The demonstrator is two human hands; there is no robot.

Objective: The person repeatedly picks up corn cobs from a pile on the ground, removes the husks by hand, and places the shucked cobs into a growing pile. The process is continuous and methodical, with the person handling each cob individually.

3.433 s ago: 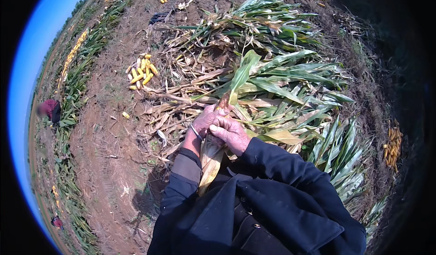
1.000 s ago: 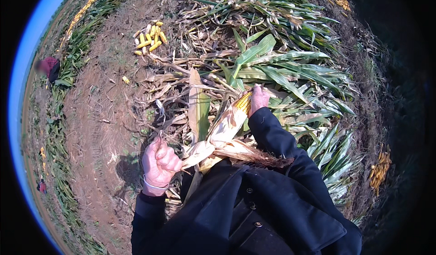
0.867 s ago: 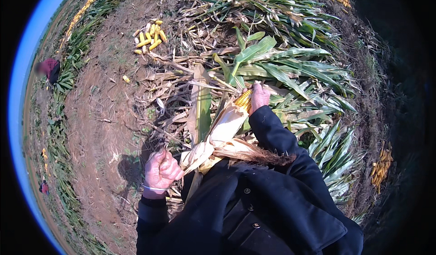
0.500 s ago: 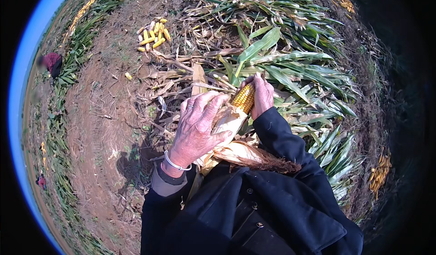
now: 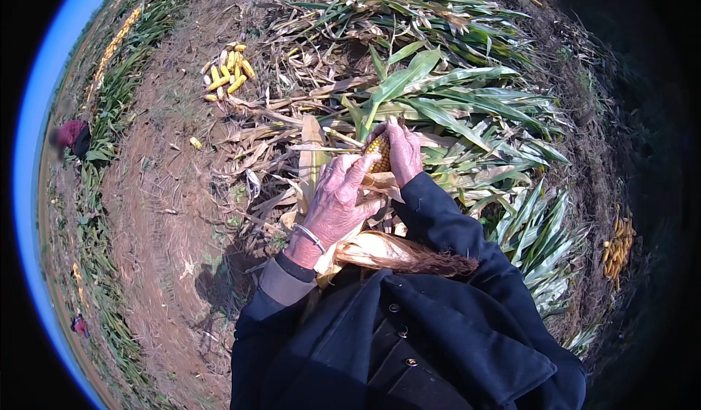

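A yellow corn cob [image 5: 377, 151] sits between both hands, its kernels bared at the top. My right hand [image 5: 404, 151] grips the cob from the right side. My left hand [image 5: 337, 200] lies over the pale husk leaves below the cob, fingers wrapped on them. A bracelet circles my left wrist. Peeled dry husk with brown silk [image 5: 409, 257] hangs down against my dark coat.
Cut green corn stalks [image 5: 467, 110] lie in a heap ahead and to the right. A small pile of husked yellow cobs [image 5: 228, 74] rests on bare soil at the upper left; another cob pile [image 5: 619, 243] at the right. A person in red [image 5: 71, 134] crouches far left.
My left hand, which was down at the left pulling husk away, came back up onto the cob. More yellow kernels show now than before.
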